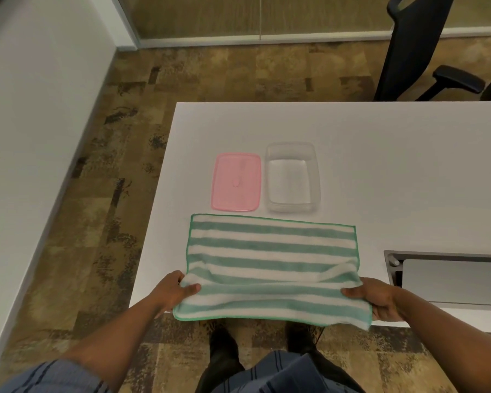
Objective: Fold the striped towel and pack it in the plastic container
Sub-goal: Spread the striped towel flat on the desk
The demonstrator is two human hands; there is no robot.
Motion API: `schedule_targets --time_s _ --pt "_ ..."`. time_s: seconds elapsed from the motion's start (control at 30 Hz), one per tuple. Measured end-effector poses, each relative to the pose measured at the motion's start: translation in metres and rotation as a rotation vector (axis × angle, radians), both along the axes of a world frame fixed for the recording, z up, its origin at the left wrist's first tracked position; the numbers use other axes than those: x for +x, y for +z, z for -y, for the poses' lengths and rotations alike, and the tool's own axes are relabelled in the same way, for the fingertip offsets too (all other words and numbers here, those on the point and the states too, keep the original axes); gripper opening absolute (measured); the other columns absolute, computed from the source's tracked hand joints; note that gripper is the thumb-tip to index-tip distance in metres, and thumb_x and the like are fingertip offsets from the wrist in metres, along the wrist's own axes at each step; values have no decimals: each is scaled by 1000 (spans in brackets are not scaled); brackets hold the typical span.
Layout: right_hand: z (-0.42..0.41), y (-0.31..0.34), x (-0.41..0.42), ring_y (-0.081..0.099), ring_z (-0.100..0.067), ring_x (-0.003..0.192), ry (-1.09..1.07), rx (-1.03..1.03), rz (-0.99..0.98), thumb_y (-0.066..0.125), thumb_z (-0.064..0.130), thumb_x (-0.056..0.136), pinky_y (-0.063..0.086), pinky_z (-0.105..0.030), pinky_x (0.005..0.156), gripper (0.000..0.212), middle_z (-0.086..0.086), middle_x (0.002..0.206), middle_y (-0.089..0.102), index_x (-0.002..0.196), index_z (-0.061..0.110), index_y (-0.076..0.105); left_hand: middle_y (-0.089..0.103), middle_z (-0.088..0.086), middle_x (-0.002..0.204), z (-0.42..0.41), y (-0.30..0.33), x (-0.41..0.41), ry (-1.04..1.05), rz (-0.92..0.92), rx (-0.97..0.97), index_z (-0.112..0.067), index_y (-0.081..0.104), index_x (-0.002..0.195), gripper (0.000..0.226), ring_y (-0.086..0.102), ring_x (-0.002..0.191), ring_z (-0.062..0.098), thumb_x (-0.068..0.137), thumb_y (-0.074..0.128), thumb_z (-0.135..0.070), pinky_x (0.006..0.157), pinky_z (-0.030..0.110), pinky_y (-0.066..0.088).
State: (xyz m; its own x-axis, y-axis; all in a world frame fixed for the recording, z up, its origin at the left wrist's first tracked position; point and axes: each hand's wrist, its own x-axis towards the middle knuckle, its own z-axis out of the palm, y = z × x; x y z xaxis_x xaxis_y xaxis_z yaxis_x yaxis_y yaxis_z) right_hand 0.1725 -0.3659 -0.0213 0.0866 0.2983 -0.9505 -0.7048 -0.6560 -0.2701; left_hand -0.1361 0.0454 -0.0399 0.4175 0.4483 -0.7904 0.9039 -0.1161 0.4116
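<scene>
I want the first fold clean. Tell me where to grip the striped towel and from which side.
Grip the striped towel at its two near corners, coming in from its short sides. The left hand and right hand already pinch there. The towel lies flat and wide with its far edge toward the pink lid and clear container, so lifting the near edge lets it fold away evenly.

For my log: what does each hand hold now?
Left hand: closed on the towel's near left corner.
Right hand: closed on its near right corner.
</scene>
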Motion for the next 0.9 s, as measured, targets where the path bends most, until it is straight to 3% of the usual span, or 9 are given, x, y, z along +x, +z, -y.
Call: schedule_targets --time_s 0.17,0.3,0.37,0.43,0.53,0.63,0.7,0.77,0.9 --pt "1 -6 -7 71 -26 105 335 -37 225 78 9 84 61 -44 89 53 -7 118 72 131 16 55 66 -2 114 -2 -3 -7 -372 -121 129 -24 53 120 66 63 92 14 79 62 -74 82 35 54" --pt "-9 -3 -9 70 -4 93 496 24 354 91 34 71 60 -25 73 87 1 120 65 139 17 39 60 -7 107 0 4 -6 -494 -241 217 -25 43 123 85 59 88 13 64 68 -82 75 35 50" --pt "-9 -7 -10 67 -17 105 541 -51 600 85 64 65 58 -35 86 105 4 125 61 144 22 29 57 -10 96 6 11 -2 -421 -131 320 -26 38 112 86 59 81 12 59 68 -86 64 34 47" --pt "-4 -11 -14 65 -27 107 572 -137 870 65 78 73 56 -43 88 94 1 124 60 142 25 29 57 -7 92 11 14 2 -348 90 567 -25 41 106 81 58 78 16 62 63 -88 60 34 46" --pt "6 -19 -22 59 -36 114 606 -234 1199 43 73 88 55 -51 87 84 -13 137 53 150 20 26 58 5 105 13 6 11 -515 291 857 -18 54 115 79 56 87 26 72 56 -84 68 37 51" --pt "8 -32 -27 51 -41 124 809 -315 1423 34 62 93 50 -56 94 77 -19 145 48 153 13 30 55 12 134 18 -4 23 -712 309 788 -20 57 130 80 56 116 36 79 48 -80 88 47 53" --pt "2 -33 -31 37 -39 141 880 -263 1417 31 58 94 41 -58 105 76 -16 158 36 156 15 27 40 12 155 24 -9 31 -846 248 671 -27 48 144 87 42 138 40 80 41 -85 103 54 47" --pt "-5 -36 -34 19 -33 152 939 -195 1380 26 62 96 31 -55 114 77 -10 168 16 160 19 19 13 11 168 32 -12 40 -921 163 563 -34 26 157 101 17 152 41 74 34 -93 116 58 31" --pt "-18 -48 -41 -17 -29 155 1037 -186 1216 10 77 90 12 -52 122 83 -2 166 -24 160 34 -6 -43 3 157 46 -20 48 -963 -22 462 -47 -23 151 118 -36 145 35 63 36 -100 119 61 -6"
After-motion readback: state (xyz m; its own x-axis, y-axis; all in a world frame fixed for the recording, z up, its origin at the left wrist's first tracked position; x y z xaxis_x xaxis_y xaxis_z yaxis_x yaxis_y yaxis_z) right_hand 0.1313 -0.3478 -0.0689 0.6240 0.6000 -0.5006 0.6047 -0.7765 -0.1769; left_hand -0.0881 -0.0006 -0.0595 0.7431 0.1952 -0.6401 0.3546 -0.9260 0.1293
